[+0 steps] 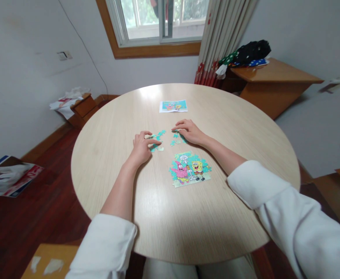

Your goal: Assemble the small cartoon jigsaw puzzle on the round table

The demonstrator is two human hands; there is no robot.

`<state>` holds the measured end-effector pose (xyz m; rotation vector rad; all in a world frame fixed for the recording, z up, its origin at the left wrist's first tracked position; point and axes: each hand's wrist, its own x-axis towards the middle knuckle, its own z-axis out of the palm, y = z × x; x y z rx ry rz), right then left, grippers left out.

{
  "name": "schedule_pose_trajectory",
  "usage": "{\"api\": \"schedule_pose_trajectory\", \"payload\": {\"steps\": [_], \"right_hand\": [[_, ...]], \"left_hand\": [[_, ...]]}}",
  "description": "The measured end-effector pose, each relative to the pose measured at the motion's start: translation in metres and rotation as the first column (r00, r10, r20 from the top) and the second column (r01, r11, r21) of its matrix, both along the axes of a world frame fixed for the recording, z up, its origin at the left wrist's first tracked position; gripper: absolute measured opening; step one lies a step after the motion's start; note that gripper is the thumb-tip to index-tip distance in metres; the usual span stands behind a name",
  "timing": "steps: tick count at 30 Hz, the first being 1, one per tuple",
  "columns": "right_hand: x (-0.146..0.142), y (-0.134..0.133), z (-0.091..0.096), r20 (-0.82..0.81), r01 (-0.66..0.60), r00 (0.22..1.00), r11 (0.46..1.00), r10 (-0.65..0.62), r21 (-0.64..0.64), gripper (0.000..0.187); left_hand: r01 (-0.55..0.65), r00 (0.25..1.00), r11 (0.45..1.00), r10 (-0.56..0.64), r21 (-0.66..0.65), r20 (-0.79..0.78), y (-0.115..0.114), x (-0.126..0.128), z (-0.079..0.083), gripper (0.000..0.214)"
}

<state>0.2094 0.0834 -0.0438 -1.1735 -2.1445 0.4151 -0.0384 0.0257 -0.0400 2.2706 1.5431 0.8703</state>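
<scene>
My left hand (142, 148) rests at a left group of joined turquoise jigsaw pieces (159, 136), thumb and fingers spread apart on them. Over another turquoise group of jigsaw pieces (175, 142), to the right, lies my right hand (190, 132) with its fingers stretched out and touching the pieces. A gap of bare tabletop separates these two groups. Nearer to me is a larger joined section of the jigsaw puzzle (187, 172), showing a pink starfish and a yellow sponge figure; neither hand touches it. My fingers partly cover both small groups.
Everything lies on a round light wood table (106, 155). Beyond my hands is a printed reference picture (173, 106). A wooden desk (277, 71) with dark cloth (254, 52) stands at the back right, beside a curtain (222, 31). A cardboard box (50, 259) is at the lower left.
</scene>
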Motion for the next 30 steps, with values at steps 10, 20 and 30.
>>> {"api": "schedule_pose_trajectory", "payload": {"steps": [10, 20, 30], "right_hand": [[0.0, 0.0, 0.002, -0.137, 0.084, 0.987, 0.996, -0.081, 0.012, 0.035], [0.004, 0.004, -0.001, -0.231, 0.095, 0.967, 0.993, -0.109, -0.071, 0.027], [0.002, -0.006, 0.005, -0.066, -0.073, 0.995, 0.997, 0.073, -0.001, 0.027]], "left_hand": [[-0.356, 0.901, 0.935, 0.345, -0.006, 0.264, 0.001, -0.007, 0.016, 0.028], [-0.441, 0.843, 0.896, 0.433, -0.053, 0.319, 0.001, -0.008, 0.019, 0.021], [-0.438, 0.83, 0.894, 0.442, -0.093, 0.341, 0.002, -0.01, 0.017, 0.018]]}}
